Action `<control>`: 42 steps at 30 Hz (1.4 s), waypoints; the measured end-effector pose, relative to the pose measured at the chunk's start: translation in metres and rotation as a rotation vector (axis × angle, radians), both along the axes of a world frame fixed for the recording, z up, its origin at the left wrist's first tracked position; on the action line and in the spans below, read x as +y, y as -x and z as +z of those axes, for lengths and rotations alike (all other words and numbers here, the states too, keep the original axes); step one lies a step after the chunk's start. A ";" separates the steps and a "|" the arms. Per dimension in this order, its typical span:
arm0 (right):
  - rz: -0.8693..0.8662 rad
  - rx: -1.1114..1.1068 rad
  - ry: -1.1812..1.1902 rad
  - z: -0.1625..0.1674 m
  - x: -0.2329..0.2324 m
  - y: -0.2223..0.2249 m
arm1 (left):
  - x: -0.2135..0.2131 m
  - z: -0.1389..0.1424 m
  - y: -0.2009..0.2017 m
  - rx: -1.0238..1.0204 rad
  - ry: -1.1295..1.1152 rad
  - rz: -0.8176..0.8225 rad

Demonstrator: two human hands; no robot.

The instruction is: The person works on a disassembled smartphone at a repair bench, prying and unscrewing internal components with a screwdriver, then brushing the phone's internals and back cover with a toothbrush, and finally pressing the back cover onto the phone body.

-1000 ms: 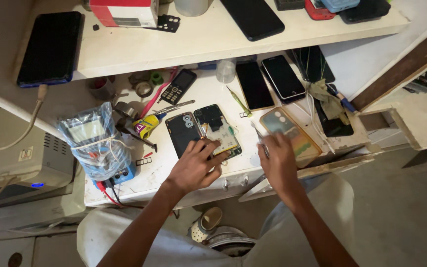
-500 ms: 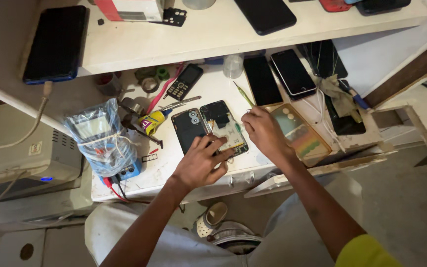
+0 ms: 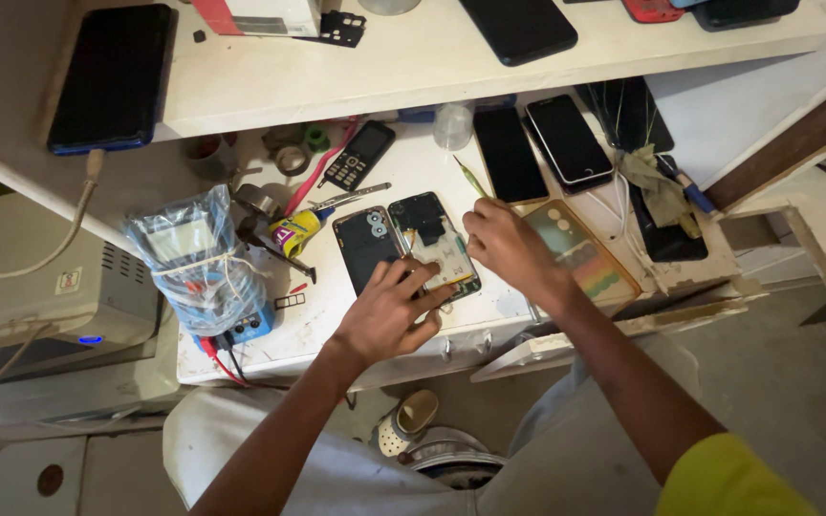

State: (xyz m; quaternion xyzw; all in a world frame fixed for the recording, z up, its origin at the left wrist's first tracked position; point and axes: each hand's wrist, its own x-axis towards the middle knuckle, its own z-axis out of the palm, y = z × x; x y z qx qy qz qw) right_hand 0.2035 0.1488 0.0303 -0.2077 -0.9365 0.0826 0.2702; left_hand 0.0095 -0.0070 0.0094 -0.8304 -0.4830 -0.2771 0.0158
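Pressing down on the opened phone (image 3: 435,247), your left hand (image 3: 386,315) has its fingers spread and laid flat across the phone's lower end, holding it in place on the white workbench (image 3: 336,315) rather than gripping it. Your right hand (image 3: 507,244) sits at the right edge of that phone, fingers curled tight around a thin yellow-green tool (image 3: 470,178) whose tip sticks up and away from the phone; the grip itself is partly hidden, so it looks like a pinch but you can't be certain. Just left of the opened phone, touching it, lies a black back cover (image 3: 365,247). Further left of the phone lie a yellow glue tube (image 3: 295,229) and a meter wrapped in clear plastic (image 3: 198,260). Right of the phone, under your right wrist, lies a phone case with a coloured pattern (image 3: 580,250). Beyond the phone, toward the shelf, lie two dark phones (image 3: 537,148) side by side and a small keypad phone (image 3: 359,155).
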 end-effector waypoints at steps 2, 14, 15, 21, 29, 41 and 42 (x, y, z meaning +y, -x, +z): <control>0.001 -0.015 0.242 0.004 0.007 -0.005 | 0.001 0.000 0.000 -0.014 -0.003 -0.009; -0.085 0.227 0.360 -0.013 -0.064 -0.017 | 0.001 -0.002 0.002 -0.001 0.018 -0.010; -0.099 0.248 0.326 -0.014 -0.068 -0.016 | 0.001 -0.003 0.002 0.003 0.021 -0.006; -0.127 0.309 0.287 -0.019 -0.076 -0.013 | 0.001 -0.002 0.001 -0.028 0.032 -0.021; -0.163 0.302 0.285 -0.027 -0.078 -0.014 | 0.001 -0.003 0.001 -0.015 -0.003 -0.014; -0.112 0.299 0.270 -0.022 -0.077 -0.023 | 0.001 -0.003 0.001 -0.020 0.013 -0.012; -0.116 0.296 0.280 -0.022 -0.077 -0.024 | 0.000 -0.003 0.001 -0.022 0.014 -0.012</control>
